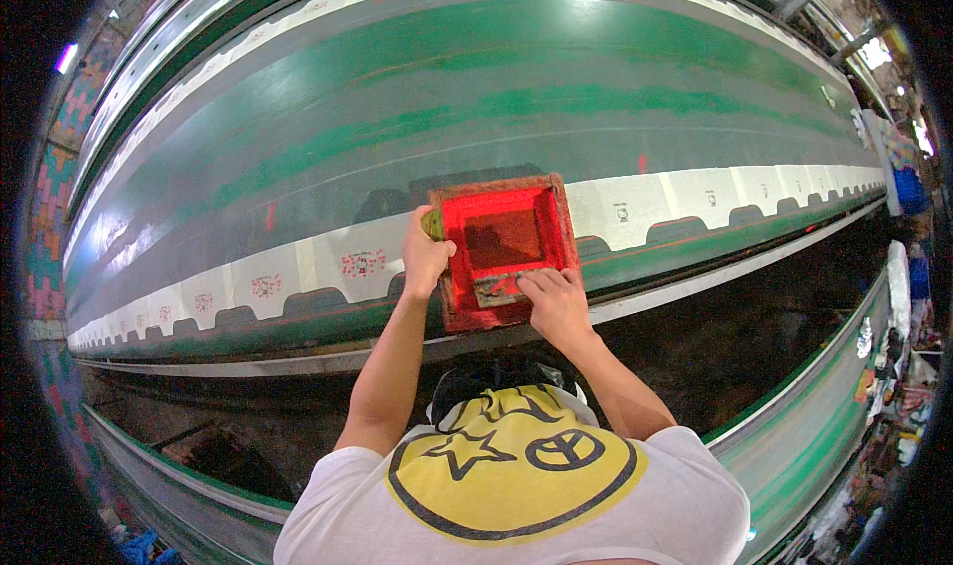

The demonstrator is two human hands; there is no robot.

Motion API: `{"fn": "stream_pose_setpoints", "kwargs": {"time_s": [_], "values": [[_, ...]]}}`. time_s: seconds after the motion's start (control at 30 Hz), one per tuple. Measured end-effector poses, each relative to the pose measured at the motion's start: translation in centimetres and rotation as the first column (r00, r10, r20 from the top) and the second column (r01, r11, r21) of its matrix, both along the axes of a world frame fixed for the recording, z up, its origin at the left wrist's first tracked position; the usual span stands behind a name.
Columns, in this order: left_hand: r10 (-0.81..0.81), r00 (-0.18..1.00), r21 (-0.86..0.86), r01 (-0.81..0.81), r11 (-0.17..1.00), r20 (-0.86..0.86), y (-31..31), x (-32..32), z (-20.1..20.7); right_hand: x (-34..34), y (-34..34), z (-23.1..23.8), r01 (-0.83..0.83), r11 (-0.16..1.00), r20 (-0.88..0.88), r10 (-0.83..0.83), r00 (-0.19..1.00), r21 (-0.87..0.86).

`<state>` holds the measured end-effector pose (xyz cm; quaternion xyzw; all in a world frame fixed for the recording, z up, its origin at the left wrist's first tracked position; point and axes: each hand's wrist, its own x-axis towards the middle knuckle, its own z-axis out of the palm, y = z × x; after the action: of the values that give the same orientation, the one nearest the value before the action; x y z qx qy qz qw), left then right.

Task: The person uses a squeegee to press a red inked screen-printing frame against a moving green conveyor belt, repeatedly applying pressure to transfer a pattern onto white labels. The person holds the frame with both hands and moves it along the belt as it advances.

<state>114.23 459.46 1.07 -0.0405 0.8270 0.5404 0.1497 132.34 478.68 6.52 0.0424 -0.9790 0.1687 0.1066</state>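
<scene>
A small wooden printing frame [504, 192] coated in red ink lies on a row of white fabric pieces [635, 211] along the near edge of a long green table [516, 98]. My left hand [424, 256] grips the frame's left side. My right hand [556, 300] rests on the frame's near edge, fingers on a small squeegee [496, 289] inside the frame. White pieces to the left [363, 263] carry small red printed motifs; those to the right carry only small dark marks.
The green table curves across the whole view. A second green table edge [814, 436] runs at the lower right, with cloth and clutter [898, 356] at the far right. A dark floor gap [715, 347] lies between the tables.
</scene>
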Motion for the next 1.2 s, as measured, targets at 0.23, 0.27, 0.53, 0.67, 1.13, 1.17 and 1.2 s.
{"fn": "stream_pose_setpoints", "kwargs": {"time_s": [0.23,0.27,0.53,0.67,1.13,1.17,1.2], "values": [[-0.028,0.996,0.025,0.026,0.999,0.081,-0.1,-0.1,0.4,-0.7,0.3,-2.1,-0.048,0.994,-0.083,0.056,0.995,0.099],[-0.029,0.999,-0.013,0.029,0.999,0.030,-0.3,0.0,0.3,-2.1,0.3,-2.7,-0.047,0.994,-0.099,0.057,0.993,0.095],[-0.098,0.989,-0.037,0.094,0.995,-0.108,-0.6,-0.4,-0.5,-12.8,3.1,-0.6,-0.005,1.000,-0.065,0.006,0.998,0.019],[-0.121,0.989,-0.016,0.120,0.993,-0.090,-0.5,-0.8,-2.2,-13.6,3.7,-1.1,0.004,0.998,-0.044,-0.001,0.999,0.068],[-0.019,0.999,0.041,0.021,0.999,-0.047,-0.3,-0.2,-0.6,-1.3,0.9,-0.9,-0.050,0.999,0.001,0.050,0.999,0.002],[-0.010,0.997,0.032,0.013,0.999,-0.076,0.1,-0.1,-0.3,-1.4,1.1,-0.6,-0.045,0.999,-0.005,0.045,0.999,0.005],[-0.014,0.999,0.030,0.015,0.999,-0.046,0.9,0.1,0.8,-1.1,1.8,-0.3,-0.036,0.999,-0.007,0.036,0.999,0.011]]}}
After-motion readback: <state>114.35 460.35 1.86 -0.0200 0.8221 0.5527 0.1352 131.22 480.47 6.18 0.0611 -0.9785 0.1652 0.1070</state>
